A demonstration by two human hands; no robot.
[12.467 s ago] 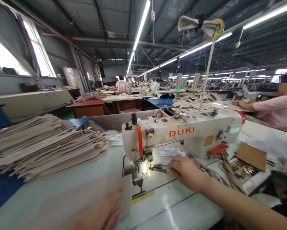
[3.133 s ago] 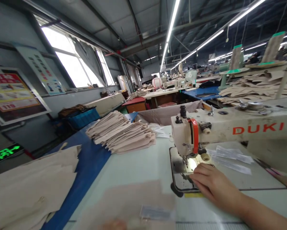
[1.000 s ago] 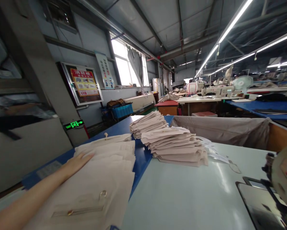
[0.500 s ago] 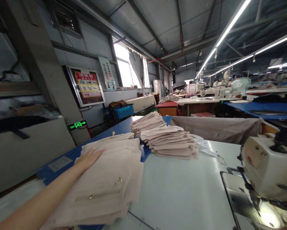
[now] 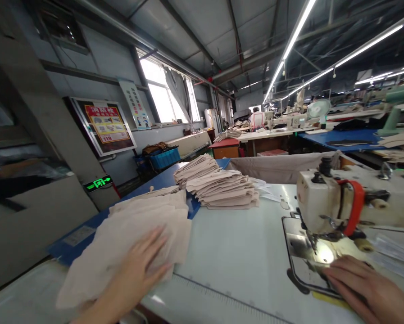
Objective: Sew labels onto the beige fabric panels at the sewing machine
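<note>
My left hand lies with fingers stretched out on top of a fanned stack of beige fabric pieces at the left of the table. It is somewhat blurred. My right hand is beside the needle plate of a white sewing machine. Its fingers are pressed together at the lit needle area; whatever they pinch, if anything, is hidden. Behind the left stack, two more piles of beige fabric pieces sit on the tabletop.
A ruler strip runs along the front of the pale tabletop. Fabric draped over a wooden frame stands behind the table. Farther back are a blue crate, other sewing tables and a fan.
My left hand has moved right and nearer across the fabric stack, where the top piece's metal ring no longer shows. My right hand has come into view by the needle. The view has turned right.
</note>
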